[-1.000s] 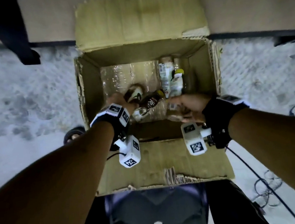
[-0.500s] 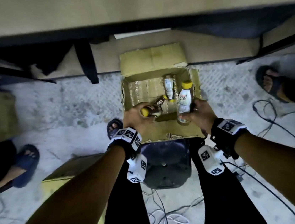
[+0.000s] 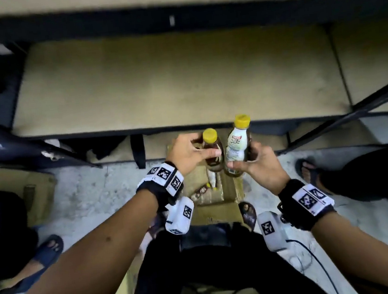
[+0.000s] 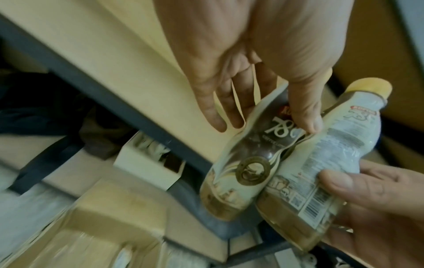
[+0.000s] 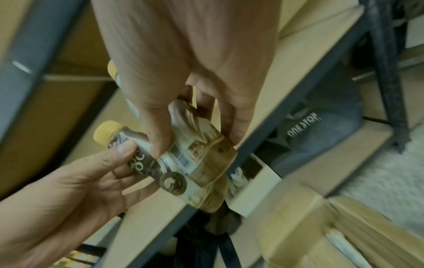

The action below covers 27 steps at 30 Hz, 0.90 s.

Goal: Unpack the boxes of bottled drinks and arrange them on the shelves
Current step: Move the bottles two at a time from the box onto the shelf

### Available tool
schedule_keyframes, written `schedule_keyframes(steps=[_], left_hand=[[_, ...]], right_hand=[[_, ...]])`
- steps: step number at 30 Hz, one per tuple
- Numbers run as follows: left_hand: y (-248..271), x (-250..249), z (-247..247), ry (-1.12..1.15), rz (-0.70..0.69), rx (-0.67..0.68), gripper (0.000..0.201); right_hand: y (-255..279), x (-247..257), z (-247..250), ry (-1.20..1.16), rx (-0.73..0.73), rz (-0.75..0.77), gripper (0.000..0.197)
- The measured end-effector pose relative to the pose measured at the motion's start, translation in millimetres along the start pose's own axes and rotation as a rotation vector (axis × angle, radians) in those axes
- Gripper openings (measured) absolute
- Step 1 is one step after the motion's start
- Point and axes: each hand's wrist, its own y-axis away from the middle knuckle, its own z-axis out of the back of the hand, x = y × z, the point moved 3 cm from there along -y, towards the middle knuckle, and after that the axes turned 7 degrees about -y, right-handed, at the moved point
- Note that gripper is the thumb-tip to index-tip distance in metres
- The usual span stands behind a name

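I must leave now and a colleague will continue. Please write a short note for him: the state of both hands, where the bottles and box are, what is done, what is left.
Left hand holds the dark-label bottle; right hand holds the white-label bottle. Both bottles have yellow caps, are upright and side by side, in front of the shelf, which shows no bottles yet.
Done: these two bottles are out of the cardboard box on the floor.
Left: set both on the shelf, then unpack the bottles in the box.
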Motion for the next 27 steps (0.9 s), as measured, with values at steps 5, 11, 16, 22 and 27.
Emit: schedule_keyframes(steps=[5, 11, 16, 22, 27], left_hand=[[3.9, -100.1, 30.6, 0.013, -0.267, 0.010, 0.024], [-0.4, -212.5, 69.7, 0.014, -0.555, -0.061, 0.033], [-4.0, -289.8, 91.7, 0.036, -0.729, -0.151, 0.021], [-20.7, -330.3, 102.0, -0.037, -0.768, -0.303, 0.037], [-36.5, -338.0, 105.1, -0.070, -0.695, -0.395, 0.034]], right_hand=[[4.8, 84.7, 21.1, -0.015, -0.001, 0.211, 0.047], [10.7, 193.9, 55.7, -0.031, -0.059, 0.472, 0.045], [11.8, 271.1, 80.3, -0.037, -0.093, 0.630, 0.048], [-11.9, 312.2, 95.4, 0.000, -0.153, 0.689, 0.047], [-33.8, 312.1, 92.4, 0.038, -0.177, 0.619, 0.042]])
